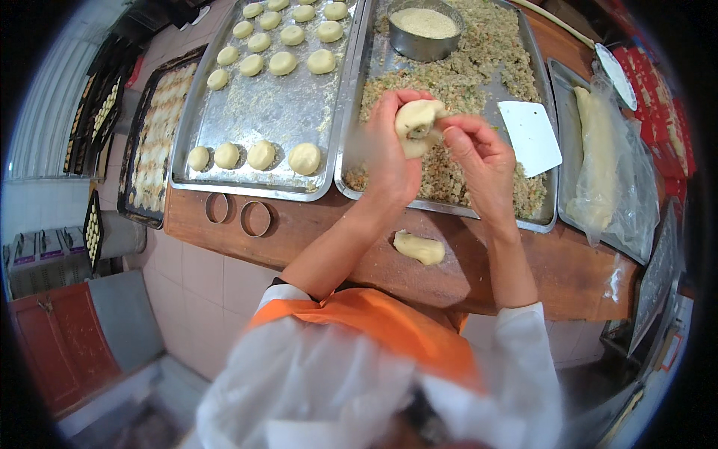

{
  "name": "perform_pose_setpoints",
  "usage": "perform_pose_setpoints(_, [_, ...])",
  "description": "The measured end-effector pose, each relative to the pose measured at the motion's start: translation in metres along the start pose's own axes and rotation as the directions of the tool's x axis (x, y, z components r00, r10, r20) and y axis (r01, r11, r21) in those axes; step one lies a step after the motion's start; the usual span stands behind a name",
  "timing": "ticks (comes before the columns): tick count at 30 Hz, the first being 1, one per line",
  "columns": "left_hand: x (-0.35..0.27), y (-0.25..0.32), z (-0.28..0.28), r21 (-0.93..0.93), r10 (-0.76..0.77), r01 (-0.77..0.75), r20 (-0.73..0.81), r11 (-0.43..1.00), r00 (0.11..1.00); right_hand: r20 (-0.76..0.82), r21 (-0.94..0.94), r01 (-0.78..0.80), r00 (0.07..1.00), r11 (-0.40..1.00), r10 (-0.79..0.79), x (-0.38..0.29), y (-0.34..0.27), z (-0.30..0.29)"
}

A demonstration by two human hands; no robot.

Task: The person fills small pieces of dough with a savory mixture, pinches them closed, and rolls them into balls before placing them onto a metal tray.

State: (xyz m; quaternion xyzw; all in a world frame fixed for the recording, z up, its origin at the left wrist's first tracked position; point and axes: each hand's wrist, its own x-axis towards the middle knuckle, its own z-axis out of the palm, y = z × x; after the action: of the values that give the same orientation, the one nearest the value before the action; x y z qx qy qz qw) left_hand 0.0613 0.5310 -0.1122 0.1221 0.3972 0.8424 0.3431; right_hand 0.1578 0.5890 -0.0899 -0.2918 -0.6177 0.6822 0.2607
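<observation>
My left hand [391, 147] cups a piece of dough [416, 119] folded around some filling, with an opening facing right. The thumb and fingers of my right hand [483, 154] pinch the dough's right edge. Both hands are above a metal tray of crumbly filling [449, 84] flecked with green and orange. A white plastic scraper [530, 137] lies on that filling to the right of my right hand. Nearer me, a short dough piece [419, 248] rests on the wooden table. Left of my hands, a metal tray [252, 120] holds several round dough pieces [304, 159].
A round metal tin [425, 42] of pale seeds or crumbs stands in the filling tray. Two metal rings [256, 219] lie near the table's front edge [314, 247]. At right, a tray holds a dough roll [597, 163] under plastic. A dark baking tray [160, 140] is at far left.
</observation>
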Motion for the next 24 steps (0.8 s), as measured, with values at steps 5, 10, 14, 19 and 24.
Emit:
perform_pose_setpoints(5, [-0.012, 0.007, 0.009, -0.208, -0.305, 0.312, 0.065, 0.927, 0.950, 0.117, 0.163, -0.071, 0.992, 0.984, 0.052, 0.012, 0.020, 0.005])
perform_pose_setpoints(10, [-0.019, 0.006, -0.001, -0.134, -0.302, 0.306, 0.049, 0.943, 0.952, 0.117, 0.007, 0.017, 0.993, 1.000, -0.018, 0.011, 0.033, 0.008])
perform_pose_setpoints(14, [-0.016, 0.010, -0.002, -0.118, -0.366, 0.364, 0.003, 0.924, 0.931, 0.089, -0.074, 0.049, 0.995, 0.996, -0.042, 0.010, 0.031, 0.011])
perform_pose_setpoints(19, [-0.020, 0.012, -0.004, -0.187, -0.388, 0.390, 0.050, 0.902, 0.920, 0.140, -0.197, 0.171, 0.980, 0.965, -0.145, 0.002, 0.027, 0.008])
perform_pose_setpoints(24, [-0.023, 0.024, -0.005, -0.224, -0.479, 0.497, 0.134, 0.838, 0.868, 0.297, -0.033, 0.073, 0.953, 0.997, -0.060, -0.007, -0.001, 0.001])
